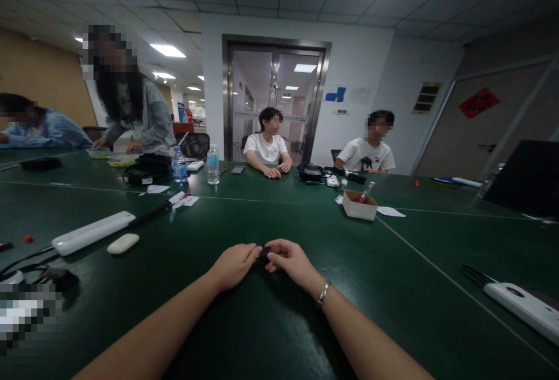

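Observation:
My left hand (pixel 233 263) and my right hand (pixel 290 262) meet on the dark green table (pixel 393 287) in front of me. Between their fingertips sits a small black object (pixel 265 252), mostly hidden by the fingers; both hands pinch it. It is too small and dark to tell what it is. A thin bracelet circles my right wrist. Both forearms rest low over the table's near part.
A white power strip (pixel 91 233) and a white oval piece (pixel 123 244) lie at left. A small cardboard box (pixel 358 205) stands centre-right, another power strip (pixel 524 304) at right. Two water bottles (pixel 212 165) and several people are at the far side.

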The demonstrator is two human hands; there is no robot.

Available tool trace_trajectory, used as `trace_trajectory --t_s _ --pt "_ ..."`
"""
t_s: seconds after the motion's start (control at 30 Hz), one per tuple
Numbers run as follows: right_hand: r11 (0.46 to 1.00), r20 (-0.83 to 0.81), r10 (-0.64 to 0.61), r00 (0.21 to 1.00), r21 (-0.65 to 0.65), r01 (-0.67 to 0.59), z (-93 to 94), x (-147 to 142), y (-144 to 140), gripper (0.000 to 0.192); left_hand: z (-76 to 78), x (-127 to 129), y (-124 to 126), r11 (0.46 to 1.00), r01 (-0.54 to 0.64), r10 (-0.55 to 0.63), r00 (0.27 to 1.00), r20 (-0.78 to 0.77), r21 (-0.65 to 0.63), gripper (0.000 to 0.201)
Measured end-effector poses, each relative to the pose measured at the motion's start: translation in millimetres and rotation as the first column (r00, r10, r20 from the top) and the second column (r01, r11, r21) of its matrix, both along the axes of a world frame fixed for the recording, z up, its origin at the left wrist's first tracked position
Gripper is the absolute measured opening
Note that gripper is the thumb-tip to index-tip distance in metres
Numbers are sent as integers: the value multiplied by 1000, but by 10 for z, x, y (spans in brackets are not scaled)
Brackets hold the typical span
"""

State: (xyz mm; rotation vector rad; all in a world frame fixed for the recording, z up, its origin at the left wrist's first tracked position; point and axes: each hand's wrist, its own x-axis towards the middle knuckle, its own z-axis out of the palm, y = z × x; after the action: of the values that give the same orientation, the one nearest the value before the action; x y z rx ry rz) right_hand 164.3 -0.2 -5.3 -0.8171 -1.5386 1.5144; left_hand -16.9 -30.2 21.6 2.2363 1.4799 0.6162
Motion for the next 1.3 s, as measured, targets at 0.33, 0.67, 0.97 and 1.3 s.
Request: trace_trajectory --t_s 0.33,0.67,0.97,1.3 --pt "1000 -8 -4 1000 -19 4 11 -9 -2 41 22 -29 -8 998 21 -21 1000 -14 -52 40" --pt "999 -10 -2 1000 -42 1 24 -8 -4 43 94 -49 -22 994 59 -58 998 16 -94 39" --pt "988 -67 -112 991 -114 104 12 -135 -42 43 113 -45 -15 988 41 -33 998 57 -150 43" --pt "992 -62 -96 993 -86 91 -6 -129 -31 42 110 -45 -9 987 64 -46 991 123 -148 47"
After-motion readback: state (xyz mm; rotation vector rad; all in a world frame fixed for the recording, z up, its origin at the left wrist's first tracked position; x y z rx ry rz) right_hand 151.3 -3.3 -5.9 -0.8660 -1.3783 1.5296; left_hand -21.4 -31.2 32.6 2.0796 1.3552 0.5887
